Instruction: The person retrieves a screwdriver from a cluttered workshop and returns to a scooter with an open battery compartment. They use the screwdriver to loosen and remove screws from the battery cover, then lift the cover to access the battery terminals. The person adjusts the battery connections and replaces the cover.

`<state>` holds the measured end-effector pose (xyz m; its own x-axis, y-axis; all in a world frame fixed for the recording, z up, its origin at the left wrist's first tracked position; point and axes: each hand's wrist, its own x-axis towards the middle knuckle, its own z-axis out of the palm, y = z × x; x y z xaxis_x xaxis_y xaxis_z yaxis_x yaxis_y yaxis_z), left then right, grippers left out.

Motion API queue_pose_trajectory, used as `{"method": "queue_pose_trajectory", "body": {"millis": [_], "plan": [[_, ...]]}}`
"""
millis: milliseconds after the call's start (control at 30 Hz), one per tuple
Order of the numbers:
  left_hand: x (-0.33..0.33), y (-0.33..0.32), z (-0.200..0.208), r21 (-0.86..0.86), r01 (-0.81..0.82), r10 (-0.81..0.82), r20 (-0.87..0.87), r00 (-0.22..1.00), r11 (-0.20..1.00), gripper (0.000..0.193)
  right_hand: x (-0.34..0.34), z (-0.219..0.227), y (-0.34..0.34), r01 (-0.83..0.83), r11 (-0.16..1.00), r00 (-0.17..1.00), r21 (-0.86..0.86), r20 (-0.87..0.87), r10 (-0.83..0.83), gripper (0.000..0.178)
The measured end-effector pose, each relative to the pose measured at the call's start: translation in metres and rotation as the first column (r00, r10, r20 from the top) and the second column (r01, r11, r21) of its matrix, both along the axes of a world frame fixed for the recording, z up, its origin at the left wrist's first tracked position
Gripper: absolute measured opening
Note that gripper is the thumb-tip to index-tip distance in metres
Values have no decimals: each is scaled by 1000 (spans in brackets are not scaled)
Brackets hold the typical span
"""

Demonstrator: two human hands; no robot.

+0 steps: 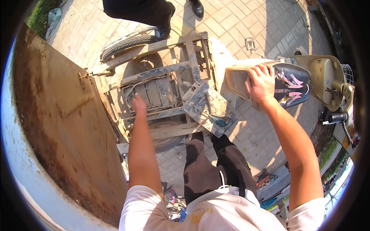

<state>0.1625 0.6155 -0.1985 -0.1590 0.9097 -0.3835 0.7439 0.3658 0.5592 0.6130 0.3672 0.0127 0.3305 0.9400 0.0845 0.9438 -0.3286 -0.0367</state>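
Note:
A three-wheeled vehicle stands in front of me with its muddy metal frame (pixel 152 76) exposed. My left hand (pixel 139 104) is over the compartment in that frame, next to dusty block-shaped units (pixel 156 92) that look like batteries. Its fingers look curled in, and whatever they hold is hidden. To the right, my right hand (pixel 261 82) has its fingers bent over the torn black seat (pixel 293 82), gripping its rear part. Between my hands a dirt-caked plate (pixel 210 109) lies tilted on the frame. On it rests a teal-handled tool (pixel 218 121).
A large rusty panel (pixel 65 111) rises close on my left. Beyond the frame, by a wheel (pixel 127 47), stands another person in dark trousers (pixel 138 11) and black shoes. The handlebar (pixel 339 117) juts out at right. Tools and a grey box (pixel 275 184) lie behind my right side.

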Motion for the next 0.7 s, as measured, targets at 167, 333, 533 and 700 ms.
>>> {"method": "queue_pose_trajectory", "body": {"millis": [167, 333, 533, 700], "plan": [[3, 0, 10, -51, -7, 7, -4, 1000, 999, 55, 0, 0, 0, 2, 1000, 1000, -5, -6, -2, 26], [-3, 3, 11, -68, 42, -42, -6, 999, 997, 53, 1, -2, -2, 6, 1000, 1000, -16, -3, -6, 26], [-5, 7, 7, -99, -17, 22, 44, 999, 995, 52, 0, 0, 1, -3, 1000, 1000, -8, 5, 3, 25], [-4, 7, 12, -168, -104, 127, 134, 983, 980, 51, 2, 1, -1, -16, 999, 1000, 30, -3, 16, 24]]}}
